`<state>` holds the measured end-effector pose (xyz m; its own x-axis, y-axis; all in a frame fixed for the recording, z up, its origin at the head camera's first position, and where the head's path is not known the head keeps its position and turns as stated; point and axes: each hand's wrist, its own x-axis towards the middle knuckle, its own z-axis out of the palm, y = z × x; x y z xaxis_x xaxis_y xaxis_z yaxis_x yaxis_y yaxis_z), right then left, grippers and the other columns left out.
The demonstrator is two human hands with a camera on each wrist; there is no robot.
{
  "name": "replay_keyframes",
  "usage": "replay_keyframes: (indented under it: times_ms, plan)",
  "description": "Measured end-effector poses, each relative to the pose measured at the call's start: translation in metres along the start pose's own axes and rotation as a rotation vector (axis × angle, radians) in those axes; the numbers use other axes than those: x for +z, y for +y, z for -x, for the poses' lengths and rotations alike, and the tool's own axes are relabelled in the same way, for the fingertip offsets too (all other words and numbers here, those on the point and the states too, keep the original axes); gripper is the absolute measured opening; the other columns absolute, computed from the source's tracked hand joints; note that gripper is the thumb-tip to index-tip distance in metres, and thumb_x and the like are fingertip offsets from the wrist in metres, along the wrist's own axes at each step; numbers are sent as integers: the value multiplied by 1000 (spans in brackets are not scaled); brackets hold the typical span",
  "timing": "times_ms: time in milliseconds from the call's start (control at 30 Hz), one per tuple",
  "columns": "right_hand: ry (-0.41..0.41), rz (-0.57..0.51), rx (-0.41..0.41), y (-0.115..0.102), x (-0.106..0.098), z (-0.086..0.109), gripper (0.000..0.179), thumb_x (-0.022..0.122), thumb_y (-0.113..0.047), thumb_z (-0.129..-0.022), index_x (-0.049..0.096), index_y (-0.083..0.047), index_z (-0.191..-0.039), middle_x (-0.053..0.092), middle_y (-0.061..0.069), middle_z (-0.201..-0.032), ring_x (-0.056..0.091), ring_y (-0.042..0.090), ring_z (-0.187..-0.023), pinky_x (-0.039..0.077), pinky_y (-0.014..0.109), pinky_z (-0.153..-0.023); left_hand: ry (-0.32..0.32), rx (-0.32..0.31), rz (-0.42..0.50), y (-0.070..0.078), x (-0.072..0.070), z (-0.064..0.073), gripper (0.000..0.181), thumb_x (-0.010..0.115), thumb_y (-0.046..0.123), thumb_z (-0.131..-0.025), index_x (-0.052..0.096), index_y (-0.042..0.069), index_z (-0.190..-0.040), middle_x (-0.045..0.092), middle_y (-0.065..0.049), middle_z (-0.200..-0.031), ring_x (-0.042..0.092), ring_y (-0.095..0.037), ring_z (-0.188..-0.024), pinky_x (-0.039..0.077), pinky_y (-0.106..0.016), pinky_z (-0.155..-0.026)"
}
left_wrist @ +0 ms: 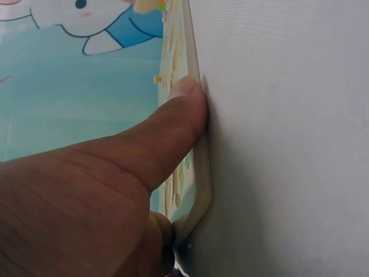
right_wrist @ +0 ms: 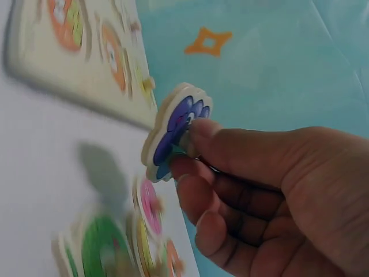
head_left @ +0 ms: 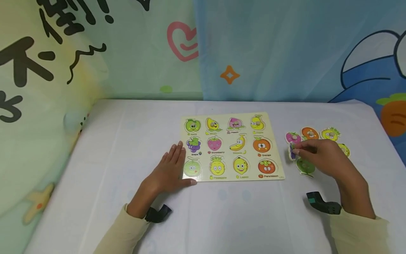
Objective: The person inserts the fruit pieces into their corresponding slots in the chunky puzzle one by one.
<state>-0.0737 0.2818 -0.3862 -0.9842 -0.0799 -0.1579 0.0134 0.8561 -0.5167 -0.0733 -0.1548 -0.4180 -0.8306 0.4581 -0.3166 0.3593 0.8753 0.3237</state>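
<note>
In the head view, my left hand (head_left: 168,173) rests against the left edge of a fruit puzzle board (head_left: 228,167), fingers straight. The left wrist view shows the thumb (left_wrist: 184,109) along the board's front edge. My right hand (head_left: 326,157) pinches a purple grape puzzle piece (right_wrist: 173,127) between thumb and fingers, raised off the table in the right wrist view. Around that hand lie a strawberry piece (head_left: 292,137), an orange piece (head_left: 309,133), a pineapple piece (head_left: 330,134) and a green round fruit piece (head_left: 306,167).
A yellow-green piece (head_left: 344,150) lies partly behind the right hand. The pear (head_left: 257,122) at the board's far right corner has a knob on it. White cloth (head_left: 234,218) covers the table, and a printed curtain (head_left: 269,53) hangs behind. Black cameras sit on both wrists.
</note>
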Motion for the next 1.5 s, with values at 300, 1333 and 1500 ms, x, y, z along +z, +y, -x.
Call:
replay_keyframes:
  times_ms: [300, 1333, 1500]
  plan:
    - [14, -139, -5, -34, 30, -32, 27, 67, -26, -94, 70, -3, -107, 69, 11, -96, 58, 25, -85, 47, 36, -71, 12, -25, 3, -2, 0, 2, 112, 73, 57, -79, 13, -2, -154, 0, -16, -161, -1, -33, -147, 12, -49, -116]
    - [-19, -379, -199, -134, 111, -90, 15, 71, -22, -91, 74, -11, -101, 69, 0, -91, 60, 17, -76, 49, 31, -67, 39, -13, -44, 0, 2, -3, 114, 74, 60, -76, 17, 0, -154, 3, -16, -161, 4, -32, -147, 18, -49, -115]
    - [-30, -389, -213, -150, 123, -90, 15, 70, -21, -92, 75, -10, -101, 70, 0, -87, 59, 17, -75, 47, 32, -70, 36, -10, -38, -1, 1, -3, 113, 73, 60, -77, 17, -1, -154, 3, -16, -161, 3, -33, -147, 18, -50, -115]
